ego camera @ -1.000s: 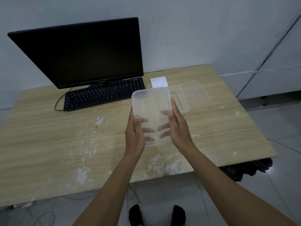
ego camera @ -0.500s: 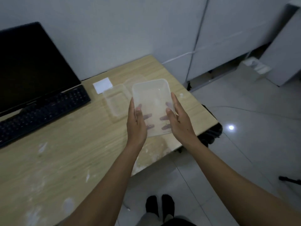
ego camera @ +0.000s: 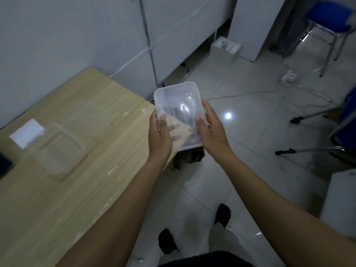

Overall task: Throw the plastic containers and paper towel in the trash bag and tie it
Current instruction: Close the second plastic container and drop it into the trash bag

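Observation:
I hold a clear plastic container (ego camera: 178, 105) in the air past the table's right edge, its open side tilted toward me. My left hand (ego camera: 159, 136) grips its left wall and my right hand (ego camera: 211, 130) its right wall. Below it a black trash bag (ego camera: 189, 157) shows on the floor, mostly hidden by the container and my hands. A second clear container (ego camera: 55, 149) and a clear lid (ego camera: 86, 114) lie on the wooden table (ego camera: 77, 189). A white paper towel (ego camera: 27, 132) lies beside them, near the wall.
A keyboard corner (ego camera: 4, 166) shows at the left edge. Blue chairs (ego camera: 327, 20) stand at the right, with white cables (ego camera: 289, 93) across the tiled floor. A white box (ego camera: 225, 48) sits by the wall and a white cabinet (ego camera: 341, 201) at the right edge.
My view has swung right, off the monitor and toward the floor. Both hands carried the container from above the table to beyond its right edge, over the trash bag.

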